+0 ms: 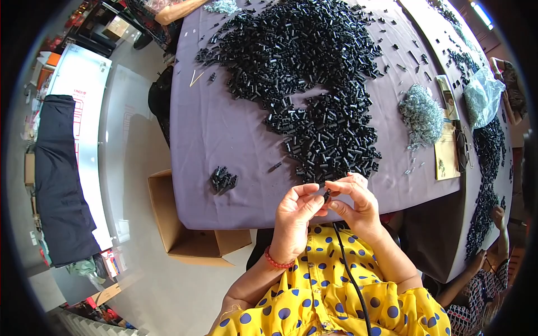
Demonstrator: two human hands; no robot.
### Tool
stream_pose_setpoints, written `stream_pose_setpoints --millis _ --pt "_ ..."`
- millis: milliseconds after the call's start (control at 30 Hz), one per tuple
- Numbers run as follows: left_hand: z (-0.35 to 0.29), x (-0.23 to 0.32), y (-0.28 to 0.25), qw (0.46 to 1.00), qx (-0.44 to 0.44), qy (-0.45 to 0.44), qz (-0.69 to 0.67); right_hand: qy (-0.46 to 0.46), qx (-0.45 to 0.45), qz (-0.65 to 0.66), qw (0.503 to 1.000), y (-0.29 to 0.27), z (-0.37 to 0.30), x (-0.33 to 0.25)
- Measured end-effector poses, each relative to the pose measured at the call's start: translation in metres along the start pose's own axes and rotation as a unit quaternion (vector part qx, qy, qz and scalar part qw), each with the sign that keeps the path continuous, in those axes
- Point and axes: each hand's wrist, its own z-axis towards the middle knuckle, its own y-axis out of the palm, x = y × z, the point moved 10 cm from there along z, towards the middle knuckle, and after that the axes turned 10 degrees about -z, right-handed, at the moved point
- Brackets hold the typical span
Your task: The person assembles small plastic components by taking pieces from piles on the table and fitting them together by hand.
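Observation:
My left hand point(294, 215), with a red bead bracelet at the wrist, and my right hand point(358, 208) meet at the table's near edge. Pinched between their fingertips is a small black plastic part point(327, 195), mostly covered by the fingers. Just beyond them, a large heap of small black tube-like plastic parts point(336, 134) spreads toward the far side of the lilac tablecloth point(235, 134). To the left lies a small separate cluster of black parts point(223, 180). A pile of small clear pieces point(421, 116) sits to the right.
Right of the clear pile lie a yellow booklet point(447, 157) and eyeglasses point(463, 148). A clear plastic bag point(483, 98) rests on the adjoining table, where other people work. An open cardboard box point(162, 207) stands below the table's left corner. Another person's arm point(179, 11) reaches in at the far left.

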Motion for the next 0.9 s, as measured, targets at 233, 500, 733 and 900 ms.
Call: stream_pose_setpoints --millis 233,500,733,900 --pt "0.003 -0.003 0.001 0.999 -0.02 -0.037 -0.004 -0.064 0.034 -0.123 0.99 0.002 -0.003 -0.015" --pt "0.004 -0.005 0.005 0.997 -0.051 -0.045 -0.02 -0.079 0.055 -0.122 0.988 0.006 -0.005 -0.013" --pt "0.008 -0.006 0.006 0.995 -0.067 -0.064 -0.04 -0.066 0.047 -0.09 0.993 0.01 -0.005 -0.007" --pt "0.011 -0.003 0.003 0.995 -0.07 -0.061 -0.036 -0.077 0.033 -0.098 0.992 0.011 -0.005 -0.009"
